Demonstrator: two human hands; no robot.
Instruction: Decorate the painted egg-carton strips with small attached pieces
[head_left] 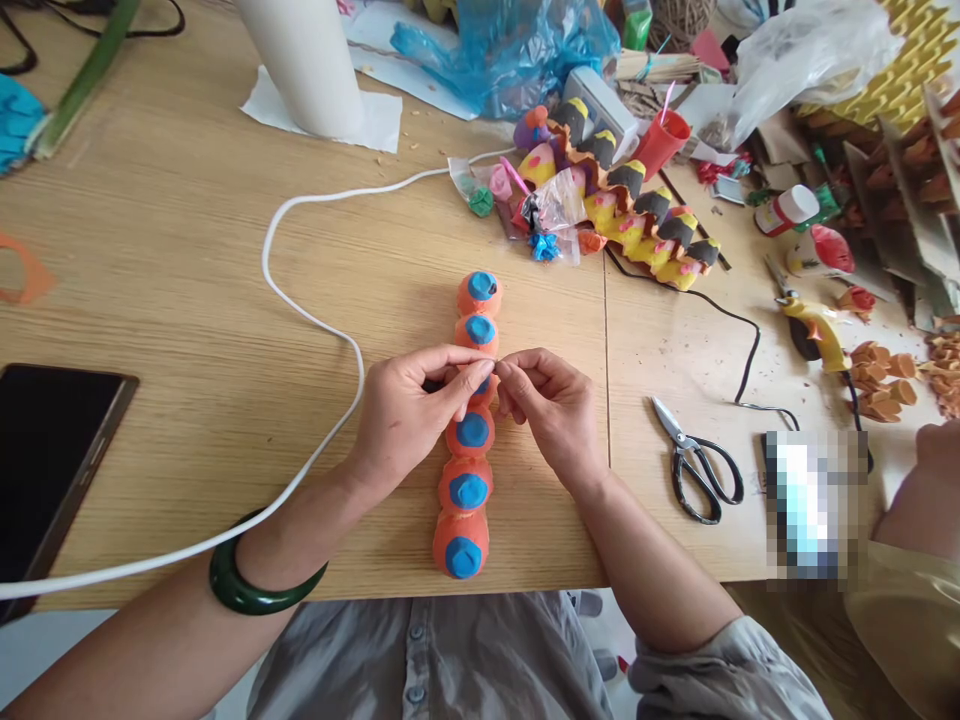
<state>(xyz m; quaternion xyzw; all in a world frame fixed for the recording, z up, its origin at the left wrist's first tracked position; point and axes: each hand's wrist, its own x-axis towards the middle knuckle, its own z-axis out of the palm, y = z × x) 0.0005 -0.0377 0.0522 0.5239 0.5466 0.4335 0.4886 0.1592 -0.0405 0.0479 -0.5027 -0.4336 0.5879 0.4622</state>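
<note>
An orange-painted strip of egg-carton cups (463, 520) lies lengthwise before me, each cup topped with a flat blue disc. The farthest disc carries a small black spot (493, 288). Over the middle of the strip, my left hand (420, 400) and my right hand (551, 410) meet with thumbs and forefingers pinched together. Whatever sits between those fingertips is too small to make out. A small black lump (433, 385) shows within the curled fingers of my left hand. Both hands partly cover the third cup.
Scissors (694, 460) lie to the right, near a yellow glue gun (817, 330). Painted carton strips (637, 215) and clay packets (544, 215) lie farther back. A white cable (315, 320) crosses the left side, near a dark phone (56, 450). Another person (915, 580) is at right.
</note>
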